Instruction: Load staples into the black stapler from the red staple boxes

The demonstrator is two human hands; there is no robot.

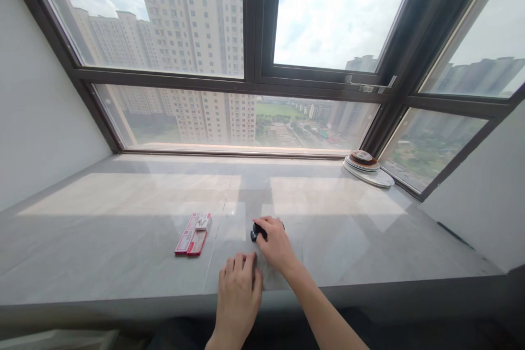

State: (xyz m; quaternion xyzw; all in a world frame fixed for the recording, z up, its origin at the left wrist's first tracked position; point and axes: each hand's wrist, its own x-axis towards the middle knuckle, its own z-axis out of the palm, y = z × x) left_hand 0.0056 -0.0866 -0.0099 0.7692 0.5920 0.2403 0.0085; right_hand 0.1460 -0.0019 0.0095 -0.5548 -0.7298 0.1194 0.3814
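Note:
My right hand [275, 243] reaches forward over the grey stone window sill [123, 262] and its fingers curl over a small black object [255, 232] that I cannot name. Most of that object is hidden under the fingers. My left hand [238, 295] lies palm down near the sill's front edge, fingers stretched flat and close together, holding nothing. It rests just behind and left of the right hand. A small red and white packet set [194, 234] lies flat to the left of both hands.
A stack of round white plates with a brown patterned top [366, 167] sits at the sill's far right corner. Dark-framed windows [254, 82] stand behind the sill. White walls flank both sides.

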